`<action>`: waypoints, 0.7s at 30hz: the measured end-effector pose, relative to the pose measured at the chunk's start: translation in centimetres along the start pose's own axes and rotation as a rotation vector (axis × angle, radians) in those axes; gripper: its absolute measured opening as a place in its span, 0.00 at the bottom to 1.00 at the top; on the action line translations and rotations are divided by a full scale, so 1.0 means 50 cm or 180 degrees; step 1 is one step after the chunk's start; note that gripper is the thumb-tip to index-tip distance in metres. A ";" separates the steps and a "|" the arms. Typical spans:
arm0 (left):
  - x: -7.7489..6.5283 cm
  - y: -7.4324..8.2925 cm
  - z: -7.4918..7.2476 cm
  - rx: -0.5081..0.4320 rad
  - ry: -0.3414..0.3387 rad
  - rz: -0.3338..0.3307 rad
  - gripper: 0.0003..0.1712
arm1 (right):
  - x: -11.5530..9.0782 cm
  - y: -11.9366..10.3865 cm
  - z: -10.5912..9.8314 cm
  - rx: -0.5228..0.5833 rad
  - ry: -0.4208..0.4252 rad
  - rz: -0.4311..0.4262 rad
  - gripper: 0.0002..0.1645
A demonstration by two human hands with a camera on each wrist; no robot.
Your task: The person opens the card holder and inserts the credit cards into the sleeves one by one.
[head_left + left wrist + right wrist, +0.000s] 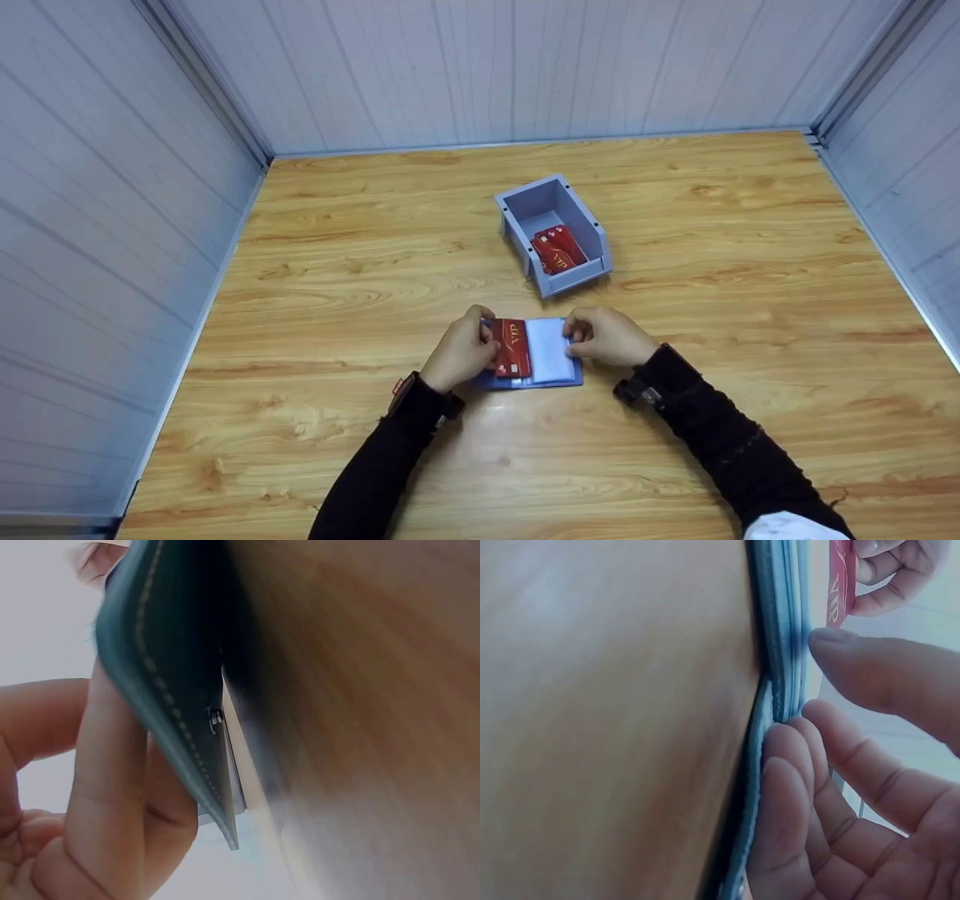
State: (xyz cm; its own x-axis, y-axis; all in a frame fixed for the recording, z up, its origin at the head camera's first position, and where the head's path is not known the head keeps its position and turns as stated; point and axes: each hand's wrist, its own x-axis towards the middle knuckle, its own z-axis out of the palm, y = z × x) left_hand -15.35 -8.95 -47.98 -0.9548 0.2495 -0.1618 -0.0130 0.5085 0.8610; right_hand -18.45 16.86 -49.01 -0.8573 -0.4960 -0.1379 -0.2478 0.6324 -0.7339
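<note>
A blue card holder (578, 371) lies spread on the table, its stitched cover (169, 682) filling the upper part of the left wrist view. On its left half is a red VIP card (513, 349); whitish translucent sleeves (549, 351) are stacked on the right half. My left hand (459, 351) grips the left side, thumb over the card's edge and fingers behind the cover. My right hand (611, 335) holds the right edge, with thumb at the sleeves and curled fingertips (780, 787) between the sleeves and the cover flap.
Beyond the card holder stands a grey open-fronted bin (576, 281) with more red VIP cards (557, 250) inside. Wood-grain table (360, 247) surrounds it, bounded by pale panel walls (480, 75) at the back and both sides.
</note>
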 end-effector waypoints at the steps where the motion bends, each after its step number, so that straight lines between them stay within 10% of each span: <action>1: 0.000 0.001 0.001 -0.0013 -0.0015 -0.0017 0.23 | 0.000 0.001 0.000 0.0012 -0.0009 0.0006 0.11; 21: 0.011 0.013 0.022 0.0132 -0.0162 -0.0017 0.22 | 0.002 0.001 0.000 0.0114 -0.0061 0.0077 0.12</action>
State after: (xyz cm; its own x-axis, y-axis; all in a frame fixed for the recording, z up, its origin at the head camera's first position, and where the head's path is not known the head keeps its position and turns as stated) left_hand -15.54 -7.56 -48.03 -0.9384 0.2877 -0.1915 -0.0048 0.5433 0.8395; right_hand -18.56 16.83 -49.06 -0.8540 -0.4923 -0.1684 -0.2104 0.6228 -0.7535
